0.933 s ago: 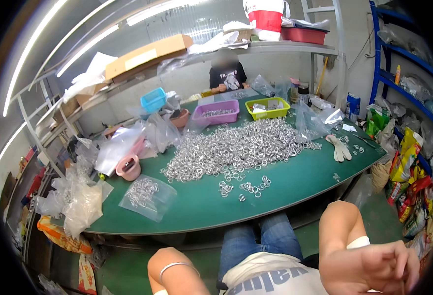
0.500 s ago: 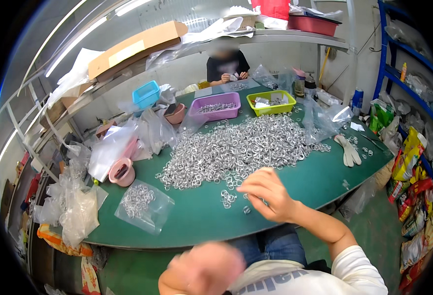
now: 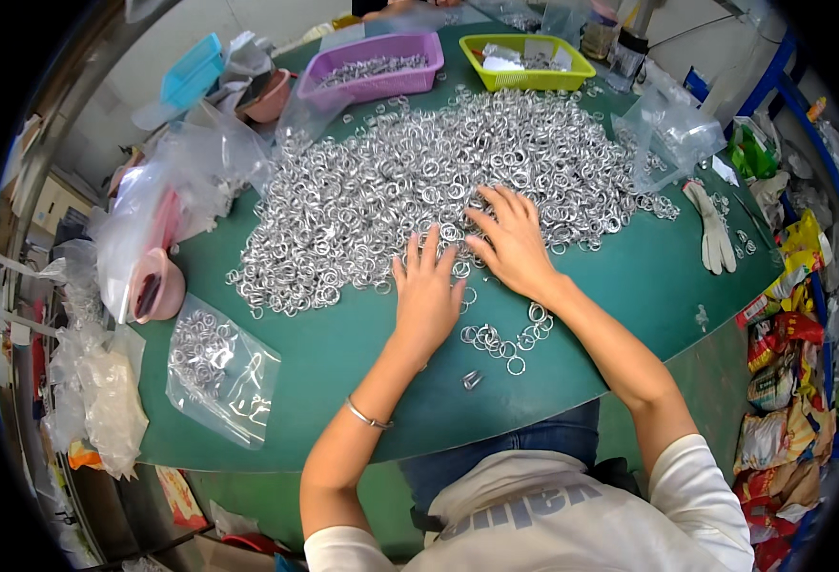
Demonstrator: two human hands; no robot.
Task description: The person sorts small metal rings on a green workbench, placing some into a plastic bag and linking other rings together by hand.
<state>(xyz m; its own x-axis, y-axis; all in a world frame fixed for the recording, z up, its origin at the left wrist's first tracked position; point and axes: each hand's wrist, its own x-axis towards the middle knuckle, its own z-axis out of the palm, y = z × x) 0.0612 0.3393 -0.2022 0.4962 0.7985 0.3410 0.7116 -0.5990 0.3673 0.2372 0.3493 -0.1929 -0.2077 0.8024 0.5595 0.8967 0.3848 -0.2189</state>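
A wide heap of small silver metal rings [image 3: 372, 191] spreads across the green table [image 3: 343, 381]. At the heap's near edge lies my left hand [image 3: 427, 296], open, its fingers spread and their tips at the rings. My right hand [image 3: 513, 246] is open too, fingers fanned over the rings a little farther right. Between my forearms, several loose rings [image 3: 515, 348] lie in a small cluster, with a small silver piece [image 3: 472, 380] nearer me. To the left, a clear plastic bag [image 3: 248, 386] holds more rings.
Behind the heap stand a purple basket [image 3: 432, 76] and a yellow-green basket [image 3: 582, 76], both holding metal parts. A pink cup [image 3: 164, 294] is at the left, near plastic bags [image 3: 133, 229]. A white glove [image 3: 713, 234] lies right. Another person's hands show at the far edge.
Both hands have reached forward to the heap; the left was blurred near my body, the right raised over the table's near part. The view has tipped downward.
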